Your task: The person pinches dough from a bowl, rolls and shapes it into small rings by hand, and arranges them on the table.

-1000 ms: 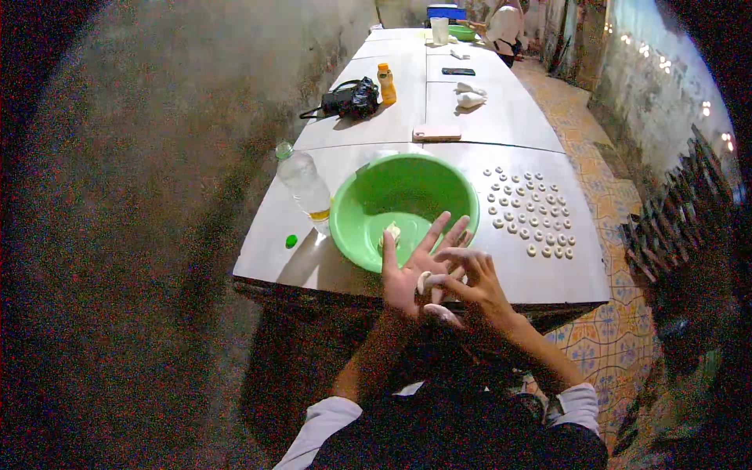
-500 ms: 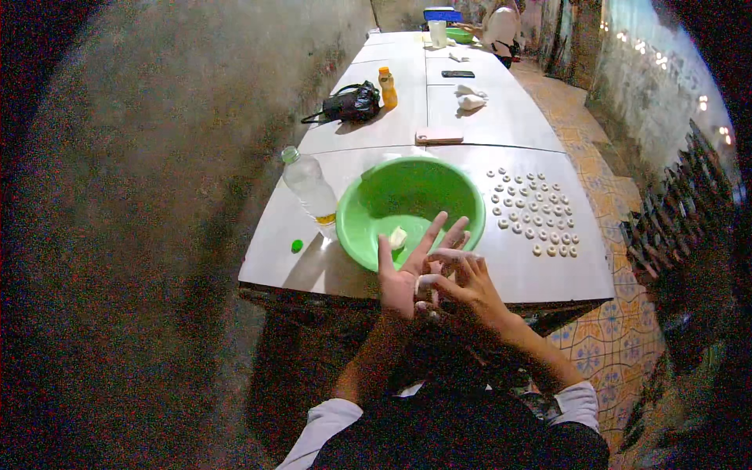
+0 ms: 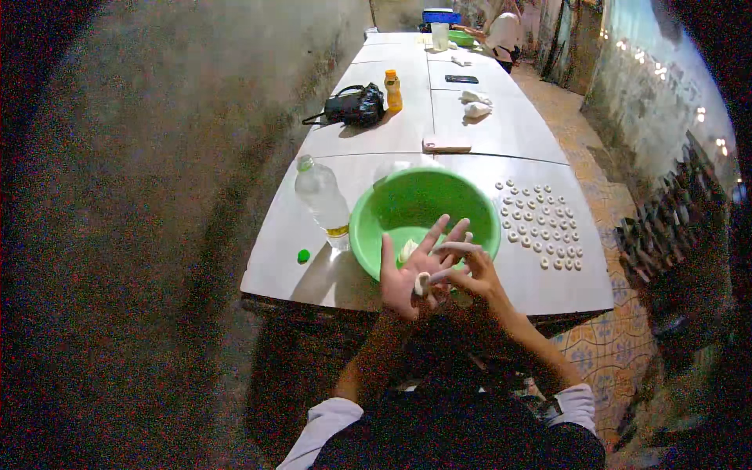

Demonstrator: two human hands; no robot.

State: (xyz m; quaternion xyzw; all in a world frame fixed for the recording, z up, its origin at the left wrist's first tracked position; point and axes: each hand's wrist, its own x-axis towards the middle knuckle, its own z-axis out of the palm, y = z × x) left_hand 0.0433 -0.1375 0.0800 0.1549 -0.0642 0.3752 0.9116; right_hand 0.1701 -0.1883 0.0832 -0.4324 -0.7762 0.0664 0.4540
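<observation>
Table (image 3: pixel 274 270) is topped by a basin (image 3: pixel 427 196). Nearby, the left hand (image 3: pixel 401 287) is spread, palm up; the right hand (image 3: pixel 480 280) is curled, its hold unclear. At the left palm, a ring (image 3: pixel 421 283) is touched; by uneven pressure it could be torn or bent.

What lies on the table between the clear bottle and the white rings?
In the head view, the green basin, with a pale lump inside, lies between the clear bottle and the rings. The left hand hides part of its rim.
</observation>
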